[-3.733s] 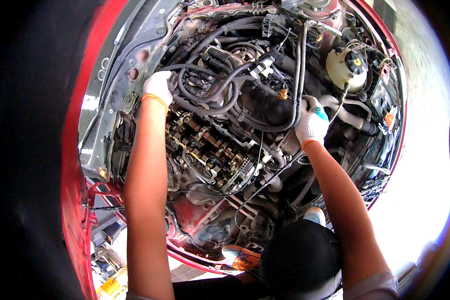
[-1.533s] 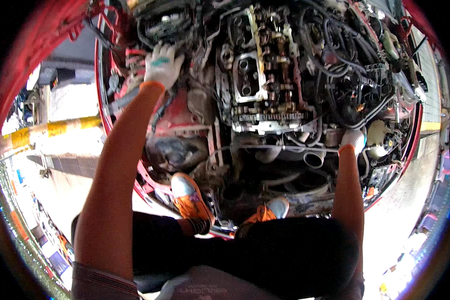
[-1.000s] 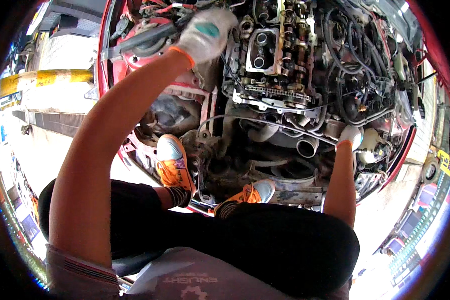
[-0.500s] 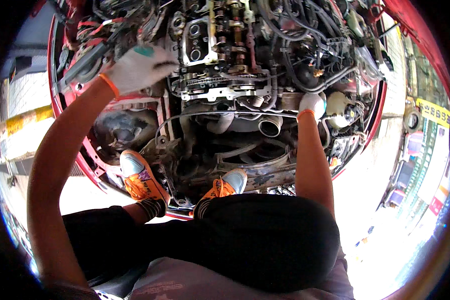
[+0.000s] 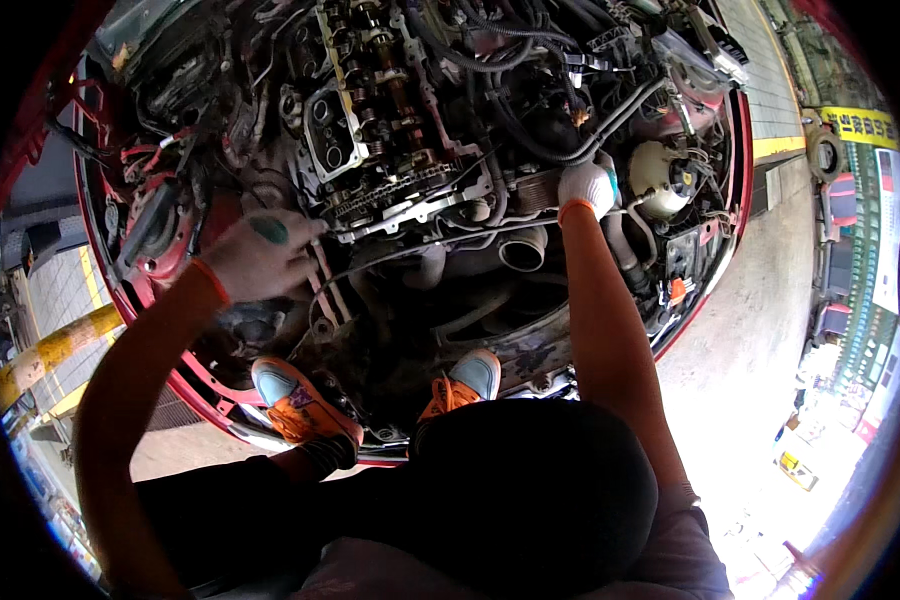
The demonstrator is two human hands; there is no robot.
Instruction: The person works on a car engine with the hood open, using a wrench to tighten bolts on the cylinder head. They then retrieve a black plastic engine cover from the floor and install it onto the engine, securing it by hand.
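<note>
My left hand (image 5: 265, 255), in a white knit glove with an orange cuff, is at the near left corner of an opened car engine (image 5: 400, 110). Its fingers are apart and partly bent, with the foremost ones close to the metal front edge of the engine (image 5: 410, 215). I see nothing held in them. My right hand (image 5: 588, 187), gloved alike, is closed beside the ribbed belt area (image 5: 537, 192) at the engine's right. Its fingers are hidden behind the back of the glove. Camshafts (image 5: 385, 60) and a timing chain (image 5: 390, 192) lie exposed between the hands.
A thin dark hose (image 5: 370, 262) crosses before the engine, above an open pipe mouth (image 5: 522, 252). At right sit a pale coolant reservoir (image 5: 660, 180) and thick black hoses (image 5: 530, 130). My orange shoes (image 5: 305, 400) rest at the bay's front edge.
My left hand has come nearer, from beside the engine's left side to its front left corner. My right hand stays at the same spot. The whole view has tilted and shifted.
</note>
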